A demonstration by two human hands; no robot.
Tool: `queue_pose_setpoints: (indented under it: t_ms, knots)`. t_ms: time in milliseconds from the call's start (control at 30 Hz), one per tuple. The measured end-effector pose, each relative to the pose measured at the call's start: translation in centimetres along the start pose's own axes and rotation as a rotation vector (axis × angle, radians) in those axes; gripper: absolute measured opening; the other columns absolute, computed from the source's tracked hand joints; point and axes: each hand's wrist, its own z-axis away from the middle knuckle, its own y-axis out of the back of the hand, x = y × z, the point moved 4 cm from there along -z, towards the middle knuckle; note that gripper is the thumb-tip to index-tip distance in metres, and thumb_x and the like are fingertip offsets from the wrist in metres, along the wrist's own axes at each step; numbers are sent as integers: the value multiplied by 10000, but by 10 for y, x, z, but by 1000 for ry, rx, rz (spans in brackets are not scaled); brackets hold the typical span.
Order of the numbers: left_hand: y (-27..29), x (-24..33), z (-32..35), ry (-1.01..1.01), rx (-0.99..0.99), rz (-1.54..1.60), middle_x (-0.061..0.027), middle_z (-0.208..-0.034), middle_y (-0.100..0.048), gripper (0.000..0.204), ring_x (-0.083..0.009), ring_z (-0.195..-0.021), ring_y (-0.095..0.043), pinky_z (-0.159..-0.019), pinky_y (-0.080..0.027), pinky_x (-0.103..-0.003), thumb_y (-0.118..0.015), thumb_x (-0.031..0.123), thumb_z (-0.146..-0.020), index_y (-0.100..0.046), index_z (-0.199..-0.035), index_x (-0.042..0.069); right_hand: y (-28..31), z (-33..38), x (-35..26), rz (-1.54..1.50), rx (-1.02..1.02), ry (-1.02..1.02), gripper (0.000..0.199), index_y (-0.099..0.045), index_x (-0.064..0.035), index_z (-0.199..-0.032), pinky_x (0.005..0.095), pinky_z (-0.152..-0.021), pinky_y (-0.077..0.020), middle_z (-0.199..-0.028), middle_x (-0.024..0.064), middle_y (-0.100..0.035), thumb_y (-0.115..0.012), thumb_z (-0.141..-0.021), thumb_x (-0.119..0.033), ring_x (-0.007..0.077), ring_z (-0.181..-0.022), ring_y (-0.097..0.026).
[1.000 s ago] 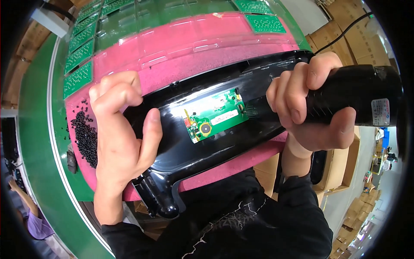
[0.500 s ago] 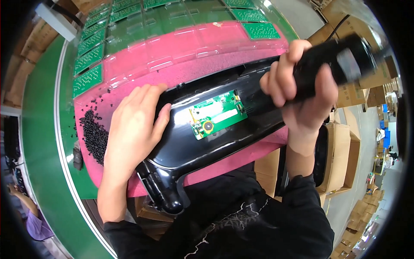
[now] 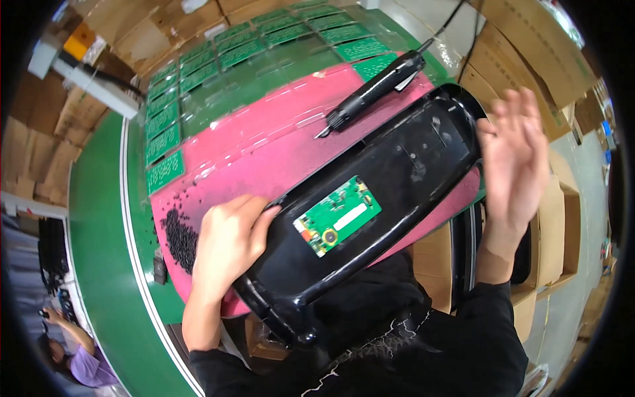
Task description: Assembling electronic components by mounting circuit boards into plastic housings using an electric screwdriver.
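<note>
A long black plastic housing [image 3: 430, 159] lies slantwise on the pink mat [image 3: 264, 165], its hollow side up. Inside it sits a green circuit board [image 3: 322, 221] with a white strip and a round part. My left hand [image 3: 228, 238] is closed on the housing's far edge near its left end, thumb along the rim. Beside the housing's right end, my right hand [image 3: 519, 165] is raised with fingers apart and nothing in it. A black electric screwdriver [image 3: 377, 89] rests beyond the housing, its bit pointing toward the near left, its cord running off at the top.
Small black screws [image 3: 180, 241] are heaped at the mat's left side. A clear tray [image 3: 218, 122] with several green boards covers the far part of the green table [image 3: 99, 218]. Cardboard boxes [image 3: 562, 218] stand at the right. Another person [image 3: 89, 360] is at the lower left.
My right hand has let go of the screwdriver, which now lies on the far side, and has opened at the housing's right end. My left hand stays on the housing. The view has shifted.
</note>
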Motion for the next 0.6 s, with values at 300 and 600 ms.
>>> queue_pose_setpoints:
  t_ms: [300, 600]
  knots:
    - [104, -5, 132, 330, 684, -538, -192, -1192, -627, 475, -292, -1047, -582, -913, -457, -427, -600, 420, -966, -633, -1187, 1, 265, 55, -55, 1235, 748, 470, 372, -468, -23, -1193, 273, -848, -443, -1091, 85, -500, -619, -856, 26, 174, -922, -520]
    - [182, -92, 275, 557, 1120, 202, -99, -955, -668, 159, -227, -894, -624, -726, -490, -409, -688, 227, -804, -656, -894, 100, 434, 312, 96, 1823, 895, -824, 760, -358, -32, -1412, 544, -1063, -372, -1398, 241, -371, -701, -756, -204, 439, -1294, -379]
